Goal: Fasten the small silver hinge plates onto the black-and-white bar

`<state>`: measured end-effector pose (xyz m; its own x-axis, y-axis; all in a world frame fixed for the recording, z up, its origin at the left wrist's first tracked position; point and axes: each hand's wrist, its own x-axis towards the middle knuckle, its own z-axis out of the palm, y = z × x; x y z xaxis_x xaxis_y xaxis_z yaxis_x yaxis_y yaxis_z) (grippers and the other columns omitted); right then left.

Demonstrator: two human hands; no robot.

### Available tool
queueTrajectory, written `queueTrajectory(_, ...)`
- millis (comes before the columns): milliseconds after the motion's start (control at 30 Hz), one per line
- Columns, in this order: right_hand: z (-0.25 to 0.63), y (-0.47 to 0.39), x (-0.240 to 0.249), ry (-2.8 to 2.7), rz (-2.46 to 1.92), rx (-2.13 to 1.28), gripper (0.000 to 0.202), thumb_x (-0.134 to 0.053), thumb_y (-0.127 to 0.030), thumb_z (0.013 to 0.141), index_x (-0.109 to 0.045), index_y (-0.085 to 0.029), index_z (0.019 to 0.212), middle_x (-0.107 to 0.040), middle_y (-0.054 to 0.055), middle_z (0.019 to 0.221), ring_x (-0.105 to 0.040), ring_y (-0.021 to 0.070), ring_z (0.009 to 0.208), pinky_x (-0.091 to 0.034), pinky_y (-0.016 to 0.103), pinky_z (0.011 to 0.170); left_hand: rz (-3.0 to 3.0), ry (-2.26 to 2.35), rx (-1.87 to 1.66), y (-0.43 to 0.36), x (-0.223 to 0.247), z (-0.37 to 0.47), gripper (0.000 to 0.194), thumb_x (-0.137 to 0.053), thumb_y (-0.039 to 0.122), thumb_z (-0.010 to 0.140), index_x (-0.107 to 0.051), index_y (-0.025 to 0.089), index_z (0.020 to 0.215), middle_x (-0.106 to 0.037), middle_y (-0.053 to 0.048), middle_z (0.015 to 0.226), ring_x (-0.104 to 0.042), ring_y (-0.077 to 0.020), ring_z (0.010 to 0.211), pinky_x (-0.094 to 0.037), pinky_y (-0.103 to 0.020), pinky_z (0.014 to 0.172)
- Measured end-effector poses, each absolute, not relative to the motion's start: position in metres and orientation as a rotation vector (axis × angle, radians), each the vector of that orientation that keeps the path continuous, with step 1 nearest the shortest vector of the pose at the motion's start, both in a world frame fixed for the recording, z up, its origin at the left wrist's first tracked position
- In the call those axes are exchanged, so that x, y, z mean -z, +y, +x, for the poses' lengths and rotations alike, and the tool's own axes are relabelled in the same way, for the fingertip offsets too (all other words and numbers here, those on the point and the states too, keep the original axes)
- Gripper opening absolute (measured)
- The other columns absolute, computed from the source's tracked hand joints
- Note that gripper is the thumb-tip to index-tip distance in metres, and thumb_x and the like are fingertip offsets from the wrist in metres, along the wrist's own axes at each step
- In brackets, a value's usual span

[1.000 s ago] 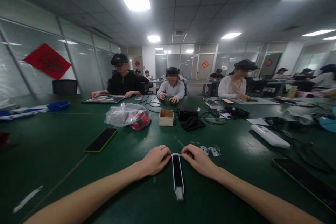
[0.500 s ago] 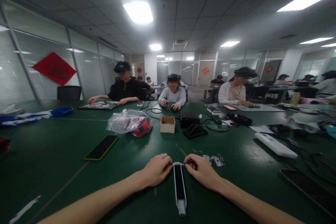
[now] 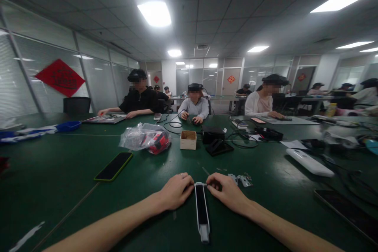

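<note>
A long, narrow device [image 3: 202, 208] with a white rim and a dark face lies on the green table, pointing away from me, its pale grey tip at the near end. My left hand [image 3: 178, 190] is at the left of its far end, thumb and fingers pinched together. Across from it, my right hand [image 3: 226, 191] is pinched at the right of the same end. A thin pale piece seems to run between the fingertips there; what exactly they grip is too small to make out. Small metal plates [image 3: 244, 180] lie beyond my right hand.
A green-edged phone [image 3: 113, 166] lies on the left. Farther back are a plastic bag with red items [image 3: 147, 138], a small open box [image 3: 188, 140] and a black stand [image 3: 220, 147]. On the right are a white case [image 3: 310, 162] and a dark phone [image 3: 345, 210]. Co-workers sit opposite.
My hands and the device hold nearly the same place. Across the table, the left co-worker's board has shifted slightly to the left; the view itself has moved very little.
</note>
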<state>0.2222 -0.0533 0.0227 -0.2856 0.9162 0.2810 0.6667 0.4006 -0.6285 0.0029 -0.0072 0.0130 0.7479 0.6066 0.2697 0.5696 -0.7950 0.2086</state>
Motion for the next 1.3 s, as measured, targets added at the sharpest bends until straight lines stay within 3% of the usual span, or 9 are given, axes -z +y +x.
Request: queueTrajectory(1300, 0.227, -0.049, -0.015, -2.089, -1.273, -0.518, 0.017, -0.057, -0.022, 0.082, -0.062, -0.018, 0.099, -0.063, 0.003, 0.092, -0.057, 0.0148, 0.078, -0.048, 0.027, 0.068, 2.828, 0.943, -0.501, -0.006, -0.013, 0.004, 0.012, -0.043, 0.023, 0.092, -0.053, 0.018, 0.092, -0.056, -0.003, 0.086, -0.053, -0.0163, 0.077, -0.041, -0.026, 0.067)
